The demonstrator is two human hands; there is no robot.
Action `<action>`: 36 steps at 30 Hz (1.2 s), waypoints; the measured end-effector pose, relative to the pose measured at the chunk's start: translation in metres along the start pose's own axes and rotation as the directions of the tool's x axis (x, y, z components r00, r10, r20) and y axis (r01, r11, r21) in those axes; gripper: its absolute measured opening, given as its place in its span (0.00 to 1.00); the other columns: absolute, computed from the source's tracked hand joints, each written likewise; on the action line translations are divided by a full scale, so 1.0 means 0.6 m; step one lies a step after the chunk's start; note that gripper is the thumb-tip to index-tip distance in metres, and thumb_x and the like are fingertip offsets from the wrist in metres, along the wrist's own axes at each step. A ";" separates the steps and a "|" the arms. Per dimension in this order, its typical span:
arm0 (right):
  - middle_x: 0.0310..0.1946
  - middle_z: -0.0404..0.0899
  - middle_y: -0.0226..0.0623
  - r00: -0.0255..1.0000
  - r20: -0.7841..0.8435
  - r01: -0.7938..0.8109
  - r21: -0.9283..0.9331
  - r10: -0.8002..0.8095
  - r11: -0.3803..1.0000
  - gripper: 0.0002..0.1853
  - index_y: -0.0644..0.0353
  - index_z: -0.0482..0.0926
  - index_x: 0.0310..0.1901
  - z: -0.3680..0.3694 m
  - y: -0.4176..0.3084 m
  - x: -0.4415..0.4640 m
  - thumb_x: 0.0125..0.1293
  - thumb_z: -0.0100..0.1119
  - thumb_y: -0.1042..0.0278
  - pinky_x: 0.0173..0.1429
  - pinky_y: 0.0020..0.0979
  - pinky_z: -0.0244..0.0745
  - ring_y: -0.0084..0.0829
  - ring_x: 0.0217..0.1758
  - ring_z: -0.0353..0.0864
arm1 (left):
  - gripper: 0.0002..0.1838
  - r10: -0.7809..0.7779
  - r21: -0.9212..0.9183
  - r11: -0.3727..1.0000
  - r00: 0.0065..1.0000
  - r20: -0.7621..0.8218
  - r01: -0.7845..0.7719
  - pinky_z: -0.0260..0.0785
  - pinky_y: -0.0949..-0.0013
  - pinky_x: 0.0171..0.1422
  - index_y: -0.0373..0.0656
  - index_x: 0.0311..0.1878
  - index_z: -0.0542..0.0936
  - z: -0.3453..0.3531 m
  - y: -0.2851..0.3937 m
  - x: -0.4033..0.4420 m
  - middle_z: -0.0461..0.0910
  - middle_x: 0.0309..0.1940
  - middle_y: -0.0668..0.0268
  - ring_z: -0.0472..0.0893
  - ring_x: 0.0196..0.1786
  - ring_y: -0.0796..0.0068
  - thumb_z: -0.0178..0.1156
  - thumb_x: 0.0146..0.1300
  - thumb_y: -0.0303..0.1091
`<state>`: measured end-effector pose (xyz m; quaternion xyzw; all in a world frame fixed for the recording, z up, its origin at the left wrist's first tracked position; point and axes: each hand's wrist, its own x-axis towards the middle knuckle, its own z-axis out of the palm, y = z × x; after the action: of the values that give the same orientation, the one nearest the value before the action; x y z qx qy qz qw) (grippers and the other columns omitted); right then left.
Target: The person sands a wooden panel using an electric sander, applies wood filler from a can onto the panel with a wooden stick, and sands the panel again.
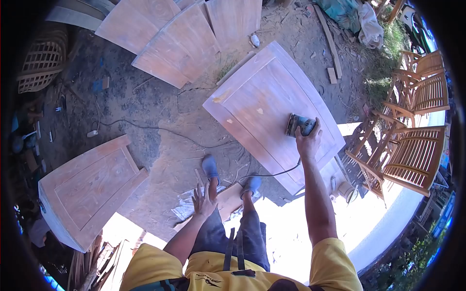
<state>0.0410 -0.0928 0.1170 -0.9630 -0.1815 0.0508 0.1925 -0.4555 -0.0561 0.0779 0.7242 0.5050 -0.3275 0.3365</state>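
Dusty ground (170, 107) around our wooden panel (255, 94)
Our right fingers (318, 126) grip the sander (302, 123) on it; our left fingers (198, 194) hang spread.

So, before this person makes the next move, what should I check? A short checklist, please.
1. Right hand gripping the sander: ok, fingers wrapped around it.
2. Sander on the wooden panel: ok, it rests on the upper face.
3. Left hand away from the sander: ok, held apart, fingers spread, nothing in it.
4. Cord away from the feet: not ok, it runs close to the right shoe.
5. Sander switched off: cannot tell, one still picture doesn't show it.
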 end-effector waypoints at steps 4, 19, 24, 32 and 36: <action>0.58 0.78 0.64 0.975 -0.113 -0.196 -0.021 0.192 0.980 0.47 0.54 0.63 0.80 -0.013 0.103 -0.046 0.62 0.77 0.53 0.65 0.57 0.77 0.66 0.58 0.83 | 0.69 -0.252 0.062 0.966 0.871 0.422 0.249 0.67 0.33 0.80 0.59 0.90 0.44 0.055 -0.072 -0.100 0.52 0.86 0.41 0.64 0.81 0.28 0.77 0.55 0.65; 0.56 0.79 0.61 0.997 0.036 0.067 0.066 -0.070 0.996 0.47 0.49 0.67 0.78 0.116 -0.267 0.092 0.58 0.77 0.51 0.56 0.57 0.83 0.64 0.51 0.86 | 0.65 -0.329 0.159 0.939 0.932 0.154 0.305 0.81 0.47 0.67 0.49 0.85 0.53 0.059 -0.050 -0.059 0.70 0.67 0.37 0.83 0.64 0.36 0.82 0.52 0.58; 0.60 0.72 0.65 0.980 0.091 0.162 0.145 -0.176 0.976 0.49 0.50 0.63 0.80 0.167 -0.369 0.133 0.57 0.76 0.56 0.50 0.57 0.87 0.65 0.44 0.89 | 0.62 -0.387 0.133 0.919 0.912 0.133 0.371 0.82 0.44 0.65 0.52 0.84 0.56 0.055 -0.020 -0.050 0.70 0.67 0.36 0.84 0.63 0.35 0.82 0.51 0.59; 0.61 0.73 0.64 0.988 0.147 0.030 0.081 -0.041 0.996 0.52 0.47 0.60 0.82 0.095 -0.229 0.114 0.58 0.78 0.55 0.52 0.57 0.87 0.64 0.48 0.89 | 0.61 -0.427 0.142 0.900 0.899 0.092 0.413 0.82 0.43 0.64 0.51 0.85 0.56 0.111 0.018 -0.078 0.71 0.67 0.36 0.86 0.60 0.32 0.79 0.53 0.61; 0.55 0.78 0.61 0.992 0.088 0.084 0.080 -0.091 0.993 0.47 0.46 0.65 0.80 0.029 -0.071 0.070 0.60 0.79 0.55 0.55 0.60 0.84 0.68 0.52 0.86 | 0.60 -0.418 0.146 0.901 0.908 0.041 0.408 0.82 0.43 0.64 0.50 0.85 0.57 0.122 0.028 -0.082 0.71 0.66 0.37 0.86 0.59 0.32 0.77 0.54 0.62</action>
<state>0.0631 -0.0346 0.1161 -0.9428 -0.2301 0.0931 0.2225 -0.4632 -0.1457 0.0795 0.6096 0.6115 -0.4500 0.2279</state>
